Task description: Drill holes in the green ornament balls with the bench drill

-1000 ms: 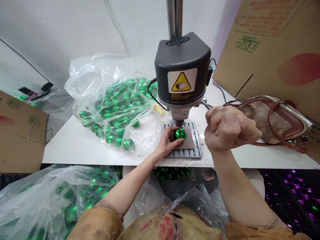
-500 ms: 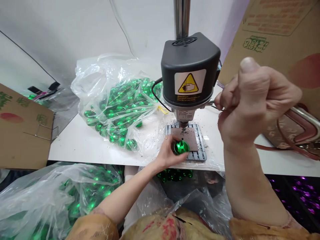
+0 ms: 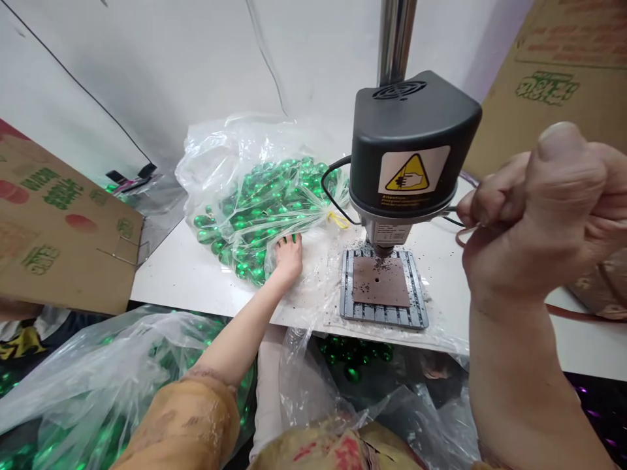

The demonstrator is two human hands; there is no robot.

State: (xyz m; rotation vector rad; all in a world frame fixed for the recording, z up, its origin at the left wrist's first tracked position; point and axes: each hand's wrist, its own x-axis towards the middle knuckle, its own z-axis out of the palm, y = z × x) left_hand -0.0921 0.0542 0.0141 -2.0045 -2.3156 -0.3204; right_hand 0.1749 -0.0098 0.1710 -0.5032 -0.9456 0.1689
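Observation:
A small bench drill press (image 3: 411,150) stands on the white table (image 3: 196,281), its bit over a brown pad on the grey slotted base (image 3: 382,287), which has nothing on it. My left hand (image 3: 289,256) reaches left into the mouth of a clear plastic bag of shiny green balls (image 3: 255,202), fingers stretched onto the balls. My right hand (image 3: 539,209) is raised close to the camera in a fist, wrapped round the press's thin feed lever (image 3: 453,225).
Cardboard boxes stand at left (image 3: 63,228) and back right (image 3: 553,78). Another clear bag of green balls (image 3: 98,378) lies below the table's front edge, and more green balls (image 3: 353,352) lie in plastic under the press. Dark drilling debris is scattered round the base.
My left hand took the green ball off the base, no longer holds it, and moved left into the bag. My right fist rose with the lever. The view shifted left.

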